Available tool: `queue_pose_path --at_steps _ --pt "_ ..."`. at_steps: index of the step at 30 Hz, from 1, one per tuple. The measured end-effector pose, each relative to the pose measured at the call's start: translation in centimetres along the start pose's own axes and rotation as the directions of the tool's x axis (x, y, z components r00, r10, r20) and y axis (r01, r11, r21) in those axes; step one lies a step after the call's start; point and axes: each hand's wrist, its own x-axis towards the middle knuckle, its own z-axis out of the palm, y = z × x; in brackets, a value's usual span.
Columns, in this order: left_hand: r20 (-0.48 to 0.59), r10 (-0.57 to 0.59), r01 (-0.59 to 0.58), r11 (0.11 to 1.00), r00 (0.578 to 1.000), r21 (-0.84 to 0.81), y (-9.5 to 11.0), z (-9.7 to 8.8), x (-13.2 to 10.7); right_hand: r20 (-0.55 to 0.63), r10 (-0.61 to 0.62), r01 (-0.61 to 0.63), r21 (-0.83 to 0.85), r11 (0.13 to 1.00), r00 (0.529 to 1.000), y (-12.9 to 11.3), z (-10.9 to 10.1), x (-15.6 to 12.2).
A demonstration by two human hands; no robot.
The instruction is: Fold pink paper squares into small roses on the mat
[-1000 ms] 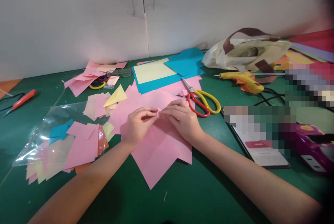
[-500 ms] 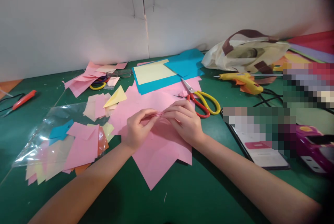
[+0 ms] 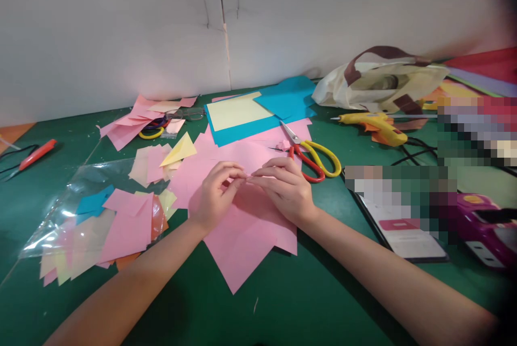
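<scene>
My left hand (image 3: 216, 198) and my right hand (image 3: 288, 192) meet over the middle of the pink paper sheets (image 3: 238, 252). Both sets of fingers are closed in a pinch on a small piece of pink paper (image 3: 247, 176), which the fingertips mostly hide. Scissors (image 3: 291, 134) with one red and one yellow handle loop lie just beyond my right hand, blades pointing away. Beside their blades sits a small crumpled or folded pink paper piece (image 3: 284, 145).
Left of the sheets lies a clear plastic bag (image 3: 64, 211) with coloured paper pieces. Blue sheets (image 3: 288, 96) and a tote bag (image 3: 335, 90) are at the back. A yellow glue gun (image 3: 390, 129), a phone (image 3: 420, 246) and a purple power strip (image 3: 470, 227) occupy the right.
The fingertips have shifted slightly around the small pink paper, and less of it shows now. My left fingers have lifted a little; everything else stays put.
</scene>
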Motion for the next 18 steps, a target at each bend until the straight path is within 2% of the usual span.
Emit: queue_pose_path --at_steps 6,14,18 --pt "-0.024 0.051 -0.050 0.999 0.998 0.014 -0.26 0.10 -0.17 -0.001 0.028 -0.028 -0.005 1.000 1.000 -0.01 0.07 0.06" --pt "-0.054 0.118 -0.109 0.982 0.991 0.154 -0.35 0.08 -0.35 0.061 0.058 -0.059 0.003 0.998 0.996 0.19 0.28 0.17" --pt "-0.053 0.025 -0.022 0.998 0.998 0.053 -0.54 0.13 -0.40 0.066 0.039 -0.038 -0.008 0.999 0.997 0.09 0.18 0.06"
